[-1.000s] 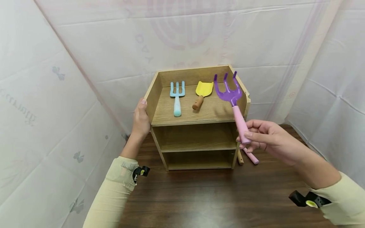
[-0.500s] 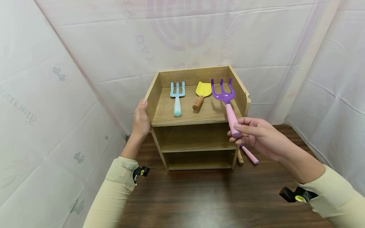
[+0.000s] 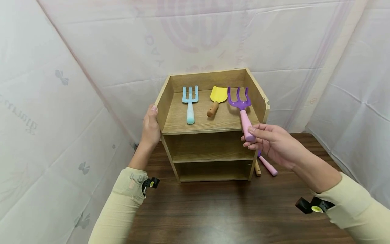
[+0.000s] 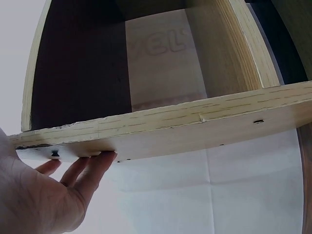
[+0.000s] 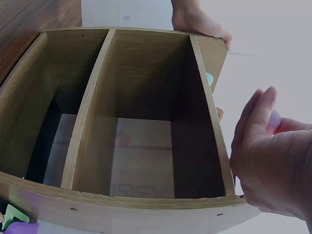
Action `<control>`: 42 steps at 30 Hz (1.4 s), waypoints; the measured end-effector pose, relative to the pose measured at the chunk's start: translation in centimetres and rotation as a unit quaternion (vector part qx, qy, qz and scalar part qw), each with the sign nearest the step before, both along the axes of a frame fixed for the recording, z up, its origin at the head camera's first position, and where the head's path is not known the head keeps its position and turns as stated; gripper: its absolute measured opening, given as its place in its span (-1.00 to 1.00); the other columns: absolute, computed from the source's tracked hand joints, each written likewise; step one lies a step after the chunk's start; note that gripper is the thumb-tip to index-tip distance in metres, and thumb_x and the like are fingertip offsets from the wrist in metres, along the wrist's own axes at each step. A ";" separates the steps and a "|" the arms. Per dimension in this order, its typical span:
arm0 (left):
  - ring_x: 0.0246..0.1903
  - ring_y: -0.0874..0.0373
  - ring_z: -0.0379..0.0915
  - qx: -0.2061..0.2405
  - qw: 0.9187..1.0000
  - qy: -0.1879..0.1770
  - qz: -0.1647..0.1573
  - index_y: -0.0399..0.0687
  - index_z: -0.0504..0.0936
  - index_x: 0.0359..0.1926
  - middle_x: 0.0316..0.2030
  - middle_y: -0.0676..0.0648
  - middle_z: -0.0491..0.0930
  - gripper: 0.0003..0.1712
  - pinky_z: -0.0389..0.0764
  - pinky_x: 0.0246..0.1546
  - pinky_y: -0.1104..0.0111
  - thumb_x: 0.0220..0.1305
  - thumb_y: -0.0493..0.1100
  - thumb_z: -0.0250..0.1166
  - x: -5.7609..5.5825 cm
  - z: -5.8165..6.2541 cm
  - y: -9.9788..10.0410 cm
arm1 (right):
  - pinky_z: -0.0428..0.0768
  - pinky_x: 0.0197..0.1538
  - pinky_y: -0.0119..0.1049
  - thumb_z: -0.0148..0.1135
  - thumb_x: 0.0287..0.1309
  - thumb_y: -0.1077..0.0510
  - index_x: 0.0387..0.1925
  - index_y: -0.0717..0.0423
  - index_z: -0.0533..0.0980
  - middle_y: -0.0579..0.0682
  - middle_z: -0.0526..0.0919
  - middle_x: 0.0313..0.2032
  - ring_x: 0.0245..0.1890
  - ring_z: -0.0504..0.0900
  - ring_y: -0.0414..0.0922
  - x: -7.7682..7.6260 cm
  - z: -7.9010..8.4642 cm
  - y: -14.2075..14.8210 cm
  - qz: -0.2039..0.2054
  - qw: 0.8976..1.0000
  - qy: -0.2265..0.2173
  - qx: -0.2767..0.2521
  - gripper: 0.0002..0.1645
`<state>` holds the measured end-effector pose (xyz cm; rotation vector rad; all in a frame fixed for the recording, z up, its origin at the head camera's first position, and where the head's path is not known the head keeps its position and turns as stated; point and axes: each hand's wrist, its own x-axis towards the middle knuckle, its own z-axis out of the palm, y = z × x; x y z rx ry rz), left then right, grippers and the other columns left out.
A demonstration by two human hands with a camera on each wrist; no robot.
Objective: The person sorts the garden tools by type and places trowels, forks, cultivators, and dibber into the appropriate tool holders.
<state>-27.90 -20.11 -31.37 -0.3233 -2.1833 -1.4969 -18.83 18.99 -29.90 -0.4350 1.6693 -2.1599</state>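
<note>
My left hand (image 3: 150,127) holds the left side panel of a small wooden shelf unit (image 3: 199,128); in the left wrist view its fingers (image 4: 92,170) press the panel's outer face. My right hand (image 3: 272,144) pinches the pink handle of a purple toy hand rake (image 3: 239,103) near its end. The rake's prongs point away, over the right part of the top shelf. On that shelf lie a light blue toy fork (image 3: 190,110) and a yellow toy shovel (image 3: 218,95) with a wooden handle, left of the rake. In the right wrist view, my hand hides most of the rake.
On the brown wood-grain surface (image 3: 198,213), right of the unit, lie a pink-handled tool (image 3: 268,166) and a wooden handle (image 3: 258,168). A green piece (image 5: 15,214) shows low in the right wrist view. White sheeting (image 3: 122,44) encloses the back and sides.
My right hand has carried the rake left and slightly away from me, bringing its prongs further over the top shelf. My left hand stays on the side panel.
</note>
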 end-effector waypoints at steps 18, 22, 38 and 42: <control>-0.08 0.02 0.44 0.001 1.000 0.008 0.004 -0.22 0.47 0.35 0.06 -0.39 0.54 -0.24 0.45 -0.01 0.28 0.51 0.19 -0.30 -0.3 0.1 -0.1 | 0.74 -0.10 -0.48 0.07 0.63 0.16 0.00 0.21 0.39 -0.05 0.79 -0.15 -0.23 0.81 -0.26 -0.8 -0.7 -0.7 -0.011 1.000 -0.011 0.006 -0.84; -0.05 0.01 0.45 0.005 1.000 0.012 0.006 -0.22 0.48 0.37 0.11 -0.40 0.55 -0.23 0.45 0.01 0.28 0.50 0.19 -0.29 -0.2 0.2 0.0 | 0.75 -0.10 -0.48 0.07 0.63 0.16 0.03 0.22 0.36 -0.06 0.79 -0.15 -0.23 0.81 -0.26 -0.9 -0.6 -0.6 -0.015 1.000 -0.011 0.009 -0.81; -0.03 -0.02 0.44 0.000 1.000 0.003 0.006 -0.20 0.47 0.38 0.11 -0.39 0.53 -0.24 0.43 0.04 0.27 0.51 0.20 -0.28 -0.2 -0.1 0.0 | 0.72 -0.16 -0.52 0.06 0.64 0.11 0.16 0.28 0.22 -0.05 0.77 -0.16 -0.26 0.78 -0.27 -0.5 -0.6 -0.4 -0.020 1.000 -0.021 0.002 -0.65; -0.02 -0.04 0.43 -0.001 1.000 0.002 0.008 -0.21 0.47 0.38 0.13 -0.39 0.53 -0.23 0.42 0.06 0.24 0.50 0.21 -0.27 -0.2 0.0 -0.1 | 0.72 -0.17 -0.53 0.05 0.64 0.11 0.15 0.28 0.22 -0.04 0.77 -0.16 -0.27 0.77 -0.28 -0.4 -0.5 -0.4 -0.020 1.000 -0.023 -0.003 -0.65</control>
